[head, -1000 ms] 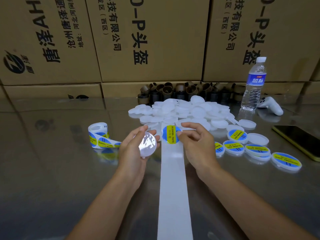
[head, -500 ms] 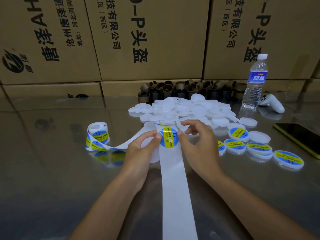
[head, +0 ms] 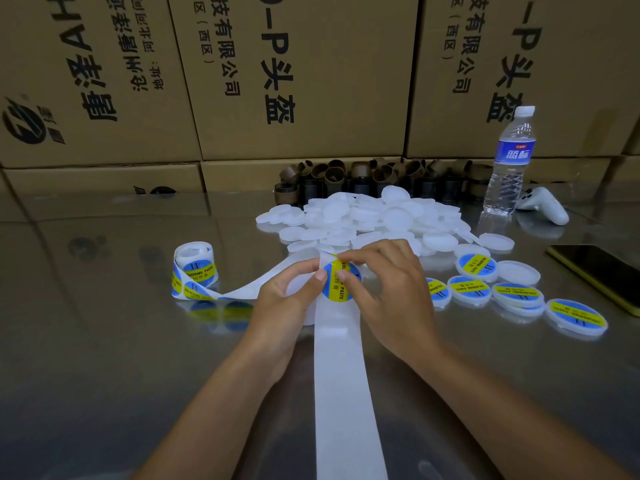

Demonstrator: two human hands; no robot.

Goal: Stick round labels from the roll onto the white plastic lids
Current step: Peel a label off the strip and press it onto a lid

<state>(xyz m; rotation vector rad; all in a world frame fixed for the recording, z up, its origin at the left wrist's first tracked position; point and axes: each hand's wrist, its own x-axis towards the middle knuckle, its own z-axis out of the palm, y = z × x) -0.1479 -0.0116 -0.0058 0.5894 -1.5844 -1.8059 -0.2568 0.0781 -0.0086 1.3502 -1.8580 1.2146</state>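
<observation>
A blue and yellow round label (head: 340, 284) sits on the white backing strip (head: 343, 393), which runs from the label roll (head: 195, 271) on the left down toward me. My right hand (head: 388, 289) pinches the label's upper edge with thumb and fingers. My left hand (head: 287, 303) grips a white lid (head: 298, 284) under the strip, its thumb at the label's left edge. A heap of bare white lids (head: 374, 220) lies behind my hands. Several labelled lids (head: 517, 294) lie to the right.
Cardboard boxes (head: 294, 74) wall off the back. Brown cardboard cores (head: 367, 178) line their foot. A water bottle (head: 509, 164), a white controller (head: 543, 206) and a phone (head: 599, 271) stand at the right on the shiny table (head: 104, 341).
My left hand brought the lid in under the strip and its thumb reached the label. My right hand closed its pinch on the label's top edge. The strip from the roll lifted.
</observation>
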